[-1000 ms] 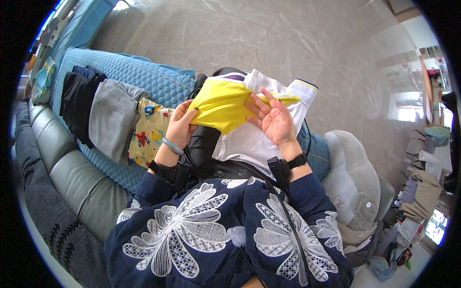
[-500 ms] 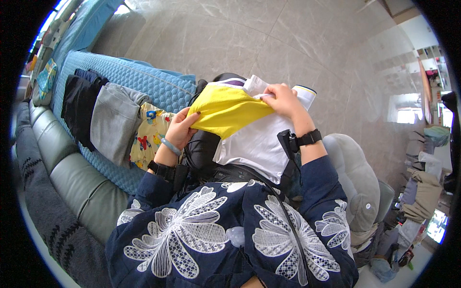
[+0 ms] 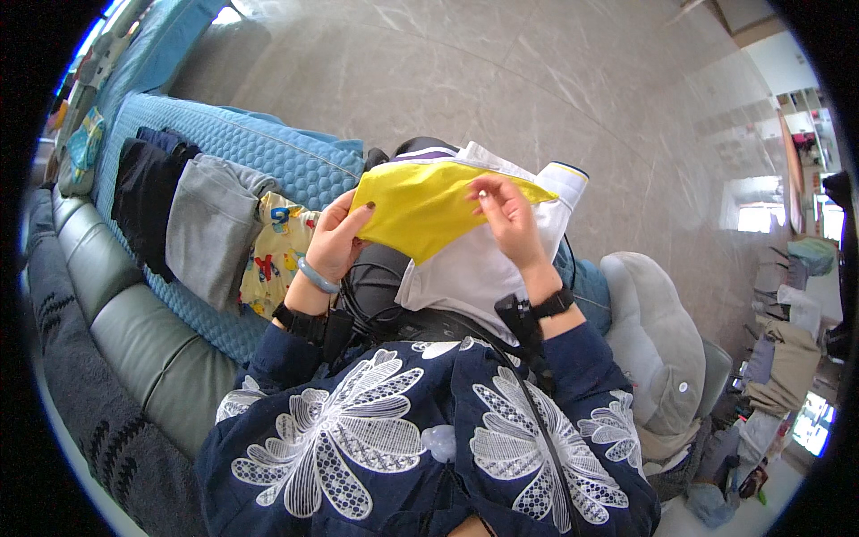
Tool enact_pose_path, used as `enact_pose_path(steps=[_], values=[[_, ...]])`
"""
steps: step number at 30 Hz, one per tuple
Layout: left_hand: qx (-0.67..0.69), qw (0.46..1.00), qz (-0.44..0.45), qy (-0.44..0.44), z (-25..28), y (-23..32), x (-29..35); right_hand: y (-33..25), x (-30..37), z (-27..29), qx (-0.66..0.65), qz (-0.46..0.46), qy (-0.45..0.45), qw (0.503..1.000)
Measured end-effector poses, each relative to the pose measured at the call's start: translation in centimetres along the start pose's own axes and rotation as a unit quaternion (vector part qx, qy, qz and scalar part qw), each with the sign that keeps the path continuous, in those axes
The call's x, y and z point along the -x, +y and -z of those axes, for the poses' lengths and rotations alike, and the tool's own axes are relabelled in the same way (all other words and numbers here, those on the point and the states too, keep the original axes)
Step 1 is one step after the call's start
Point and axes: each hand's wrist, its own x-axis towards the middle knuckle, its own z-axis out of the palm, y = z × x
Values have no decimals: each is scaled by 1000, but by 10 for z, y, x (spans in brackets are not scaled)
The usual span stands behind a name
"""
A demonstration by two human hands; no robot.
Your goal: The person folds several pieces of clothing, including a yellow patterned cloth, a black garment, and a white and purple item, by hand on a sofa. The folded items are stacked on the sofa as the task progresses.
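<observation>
A yellow and white garment, perhaps a shirt (image 3: pixel 416 201), lies spread across my lap, with its yellow panel uppermost and white cloth beneath. My left hand (image 3: pixel 336 240) pinches the left edge of the yellow panel, thumb on top. Over the panel's right half hovers my right hand (image 3: pixel 512 219), its fingers loosely bent and apart, with nothing in them. A white part with a dark-striped edge (image 3: pixel 568 177) sticks out at the garment's far right.
On my left, folded black trousers (image 3: pixel 148 201), grey trousers (image 3: pixel 215 228) and a yellow patterned garment (image 3: pixel 273 246) lie in a row on a blue quilted cover (image 3: pixel 242 148). A green leather sofa (image 3: pixel 148 331) runs along there. A grey cushion (image 3: pixel 658 336) sits at my right.
My right hand has let go of the garment's far edge and drawn back toward me. The yellow panel now reaches further right. My left hand keeps its hold.
</observation>
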Motion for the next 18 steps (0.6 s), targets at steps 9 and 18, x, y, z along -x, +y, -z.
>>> enact_pose_path(steps=[9, 18], values=[[-586, 748, -130, -283, -84, -53, -28, 4, 23, 7, -531, -185, -41, 826], [-595, 695, -164, -368, -63, -67, -27, 21, 6, 12, -57, -98, 150, 982]])
